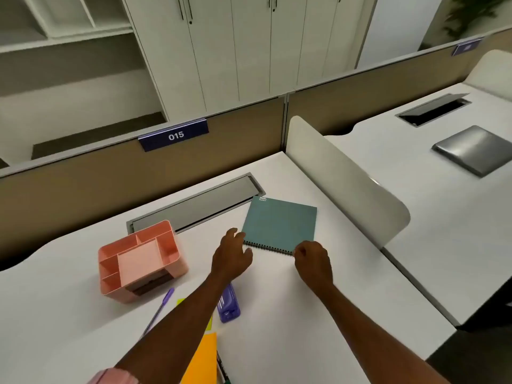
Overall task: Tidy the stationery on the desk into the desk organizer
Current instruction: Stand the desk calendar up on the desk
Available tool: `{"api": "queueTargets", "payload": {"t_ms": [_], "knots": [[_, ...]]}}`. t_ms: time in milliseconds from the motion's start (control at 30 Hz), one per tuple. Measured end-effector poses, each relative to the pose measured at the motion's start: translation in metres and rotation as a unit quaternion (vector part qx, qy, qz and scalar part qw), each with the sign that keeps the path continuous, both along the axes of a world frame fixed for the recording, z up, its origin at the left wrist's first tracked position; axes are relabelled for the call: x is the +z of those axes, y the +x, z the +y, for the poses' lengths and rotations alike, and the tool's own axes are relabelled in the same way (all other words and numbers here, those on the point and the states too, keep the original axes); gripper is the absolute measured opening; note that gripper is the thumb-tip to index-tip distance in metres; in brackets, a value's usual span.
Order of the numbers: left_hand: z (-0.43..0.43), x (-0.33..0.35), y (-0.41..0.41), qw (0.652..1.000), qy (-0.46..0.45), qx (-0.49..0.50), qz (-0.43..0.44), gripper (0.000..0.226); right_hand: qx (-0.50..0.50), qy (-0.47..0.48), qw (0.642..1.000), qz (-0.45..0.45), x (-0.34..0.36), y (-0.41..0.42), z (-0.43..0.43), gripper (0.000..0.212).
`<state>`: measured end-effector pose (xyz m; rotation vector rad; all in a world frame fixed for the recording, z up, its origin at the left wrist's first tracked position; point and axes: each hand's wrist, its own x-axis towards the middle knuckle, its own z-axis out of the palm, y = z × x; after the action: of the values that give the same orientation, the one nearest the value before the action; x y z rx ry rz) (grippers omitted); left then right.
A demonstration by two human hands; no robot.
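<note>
Orange paper [203,358] lies nearest you, then a purple pen [160,309] and purple stapler [228,306] on the white desk [304,314]. Your left hand [231,256], fingers spread and holding nothing, and your right hand [313,260], curled at the spiral edge, meet the teal notebook [279,224]. Left of it, the pink organizer [140,259] holds pink notes in its middle compartment.
</note>
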<state>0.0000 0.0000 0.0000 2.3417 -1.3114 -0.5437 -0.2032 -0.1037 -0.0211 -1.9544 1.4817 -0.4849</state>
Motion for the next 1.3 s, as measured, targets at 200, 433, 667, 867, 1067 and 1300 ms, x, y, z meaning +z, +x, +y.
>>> {"api": "queueTargets", "payload": {"t_ms": [200,433,667,867,1067,1300], "knots": [[-0.019,-0.008,-0.001,0.996,0.057,0.01,0.061,0.071,-0.078,0.056,0.994,0.045,-0.011,-0.008,-0.008,0.028],[-0.027,-0.027,-0.008,0.993,0.032,0.046,0.109,0.072,-0.098,0.072,0.992,0.031,-0.021,-0.003,-0.01,0.02],[-0.036,-0.019,-0.009,0.954,-0.076,0.169,0.236,0.063,-0.147,0.1,0.983,-0.048,-0.019,0.0,-0.009,0.039],[-0.039,-0.007,-0.017,0.892,-0.21,0.268,0.299,0.051,-0.148,0.041,0.981,-0.119,-0.007,-0.001,-0.002,0.055],[-0.059,0.017,-0.008,0.828,-0.295,0.318,0.355,0.05,-0.155,0.01,0.964,-0.218,0.028,0.005,-0.019,0.047],[-0.079,0.034,0.004,0.824,-0.346,0.325,0.309,0.035,-0.165,-0.048,0.942,-0.288,0.059,0.022,-0.045,0.033]]}}
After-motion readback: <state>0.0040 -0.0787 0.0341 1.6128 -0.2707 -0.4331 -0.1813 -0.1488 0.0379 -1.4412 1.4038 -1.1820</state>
